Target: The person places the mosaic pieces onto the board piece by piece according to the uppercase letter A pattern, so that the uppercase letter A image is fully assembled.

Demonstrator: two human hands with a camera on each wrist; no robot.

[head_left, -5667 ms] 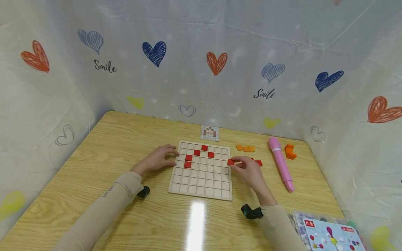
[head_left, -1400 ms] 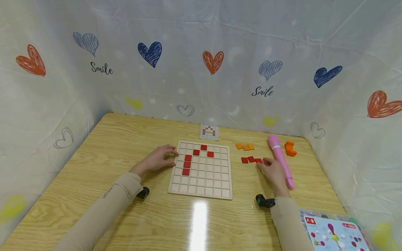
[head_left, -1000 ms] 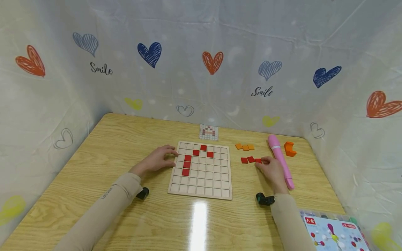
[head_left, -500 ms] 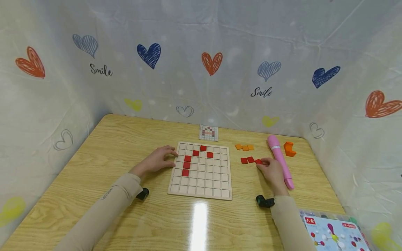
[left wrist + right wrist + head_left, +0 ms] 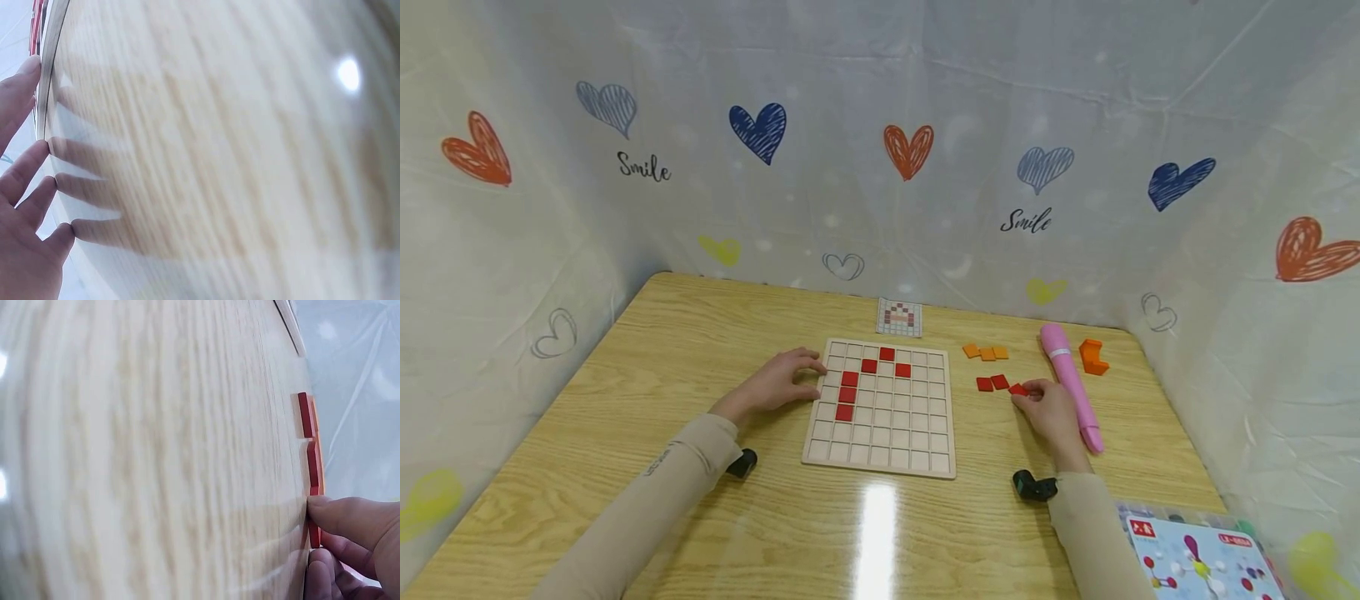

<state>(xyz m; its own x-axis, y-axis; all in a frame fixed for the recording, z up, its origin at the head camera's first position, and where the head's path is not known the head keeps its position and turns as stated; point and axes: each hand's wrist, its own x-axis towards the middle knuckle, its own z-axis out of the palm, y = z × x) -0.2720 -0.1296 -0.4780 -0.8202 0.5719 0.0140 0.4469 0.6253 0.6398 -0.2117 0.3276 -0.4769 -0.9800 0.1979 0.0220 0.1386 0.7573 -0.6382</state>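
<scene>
Treating the board as the middle of the clock, with 12 pointing away from the person: nearest, way out at 4, there's a box [image 5: 1217, 552] with a molecule-style picture on its lid, partly out of frame. Black wrist cameras [image 5: 1033, 486] sit at 4 and 8, next to beige sleeves [image 5: 1097, 533]. Then the wooden grid board [image 5: 880, 433], which has 6 red tiles [image 5: 847, 394] on it: 3 in a column towards 10, 3 closer to the far edge. Left hand [image 5: 778, 381] is around 9, fingers loose and kinda spread, tips touching the board's edge. Right hand [image 5: 1051, 414] is at 3, thumb and finger pinching a red tile [image 5: 1017, 389]; can't tell if it's off the table. On that tile's 9 o'clock side lie 2 loose red tiles [image 5: 985, 384]. A pink pen-shaped thing [image 5: 1072, 387] is just beyond the hand. Farther on, 3 orange tiles [image 5: 988, 354] are at 2, an orange angular piece [image 5: 1092, 358] past the pink thing, a pattern card [image 5: 899, 318] at 12, then a heart-print backdrop [image 5: 962, 92].
</scene>
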